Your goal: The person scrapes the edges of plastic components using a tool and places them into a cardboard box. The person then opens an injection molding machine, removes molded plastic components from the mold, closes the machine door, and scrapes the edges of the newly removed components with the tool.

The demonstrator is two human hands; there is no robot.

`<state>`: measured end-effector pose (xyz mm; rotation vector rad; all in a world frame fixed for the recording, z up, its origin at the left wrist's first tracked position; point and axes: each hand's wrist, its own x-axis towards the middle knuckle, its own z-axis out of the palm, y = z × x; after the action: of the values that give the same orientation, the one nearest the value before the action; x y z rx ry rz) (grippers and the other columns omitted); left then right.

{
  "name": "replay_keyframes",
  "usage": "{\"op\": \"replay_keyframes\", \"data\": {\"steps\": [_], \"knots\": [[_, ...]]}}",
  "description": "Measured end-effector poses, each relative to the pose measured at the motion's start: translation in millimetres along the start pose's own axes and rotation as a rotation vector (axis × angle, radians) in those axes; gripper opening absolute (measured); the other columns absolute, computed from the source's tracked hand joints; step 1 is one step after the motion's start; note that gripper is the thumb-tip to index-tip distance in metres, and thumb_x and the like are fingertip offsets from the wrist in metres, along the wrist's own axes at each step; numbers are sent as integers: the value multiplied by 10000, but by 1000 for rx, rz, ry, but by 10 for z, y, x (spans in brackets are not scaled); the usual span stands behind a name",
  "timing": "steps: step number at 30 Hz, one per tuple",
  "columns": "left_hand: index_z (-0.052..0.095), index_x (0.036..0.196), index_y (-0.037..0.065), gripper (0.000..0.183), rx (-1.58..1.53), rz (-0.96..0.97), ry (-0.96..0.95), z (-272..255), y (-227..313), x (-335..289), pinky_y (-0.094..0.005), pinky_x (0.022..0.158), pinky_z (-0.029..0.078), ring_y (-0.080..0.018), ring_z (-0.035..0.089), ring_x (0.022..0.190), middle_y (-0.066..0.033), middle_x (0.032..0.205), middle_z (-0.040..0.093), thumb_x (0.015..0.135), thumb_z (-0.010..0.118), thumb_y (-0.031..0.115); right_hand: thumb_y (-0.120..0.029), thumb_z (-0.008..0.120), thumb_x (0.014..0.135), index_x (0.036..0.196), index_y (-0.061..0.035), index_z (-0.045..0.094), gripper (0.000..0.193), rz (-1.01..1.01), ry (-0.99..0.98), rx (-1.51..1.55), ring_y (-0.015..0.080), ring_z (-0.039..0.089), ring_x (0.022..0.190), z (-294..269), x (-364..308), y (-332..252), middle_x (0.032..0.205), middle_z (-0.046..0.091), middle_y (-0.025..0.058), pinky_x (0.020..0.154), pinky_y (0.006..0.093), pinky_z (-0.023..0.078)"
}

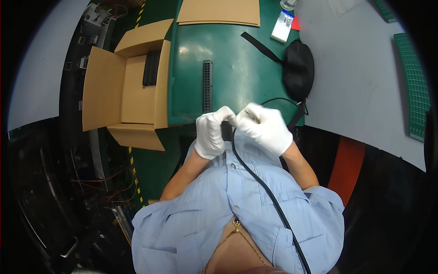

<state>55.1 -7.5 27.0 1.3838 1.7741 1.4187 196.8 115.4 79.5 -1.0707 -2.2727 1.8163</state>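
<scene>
Both my hands wear white gloves and meet in front of my chest, at the near edge of the green table (237, 64). My left hand (210, 136) is closed, its thumb and forefinger reaching toward the right one. My right hand (267, 130) is also closed, its fingertips pinched against the left fingers. Whatever lies between the fingertips is hidden or too small to tell. Just beyond my left hand a long dark grey slotted bar (207, 84) lies lengthwise on the table. A black cable (260, 180) runs down over my shirt from beside the hands.
An open cardboard box (104, 91) stands left of the table, with black bars (151, 68) inside. Flat cardboard (219, 13) lies at the back. To the right are a black pouch (299, 71) with a strap, a white-and-blue packet (282, 28) and a green cutting mat (410, 82).
</scene>
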Motion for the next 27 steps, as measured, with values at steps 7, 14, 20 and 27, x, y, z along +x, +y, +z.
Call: {"op": "replay_keyframes", "data": {"steps": [7, 14, 20, 27], "knots": [[589, 1328, 38, 731, 73, 184, 10, -201, -133, 234, -369, 590, 497, -253, 620, 534, -97, 775, 657, 1045, 337, 663, -452, 690, 948, 837, -18, 631, 452, -128, -64, -94, 244, 670, 652, 363, 280, 216, 712, 650, 139, 658, 367, 528], [84, 1600, -42, 1014, -293, -713, 658, -574, -843, 52, -442, 1000, 508, -351, 562, 1244, -272, 1590, 299, 938, 771, 302, -432, 657, 975, 843, -55, 649, 399, -494, 64, -481, 339, 680, 643, 882, 597, 383, 756, 671, 139, 576, 407, 550], [258, 1597, 54, 766, 311, -621, 587, -392, -1993, 156, -391, 825, 573, -298, 648, 1052, -224, 1488, 431, 959, 675, 131, -461, 679, 966, 1014, -47, 708, 418, -294, -187, -307, 314, 734, 839, 1190, 920, 711, 890, 727, 171, 755, 390, 577], [315, 1590, 57, 667, 940, -401, 232, -228, -2628, 95, -527, 1135, 366, -365, 433, 1376, -143, 1590, 393, 1010, 580, 256, -532, 775, 841, 1134, 28, 685, 638, 258, 109, -322, 417, 714, 1036, 1243, 2075, 1201, 1088, 733, 265, 898, 454, 568]]}}
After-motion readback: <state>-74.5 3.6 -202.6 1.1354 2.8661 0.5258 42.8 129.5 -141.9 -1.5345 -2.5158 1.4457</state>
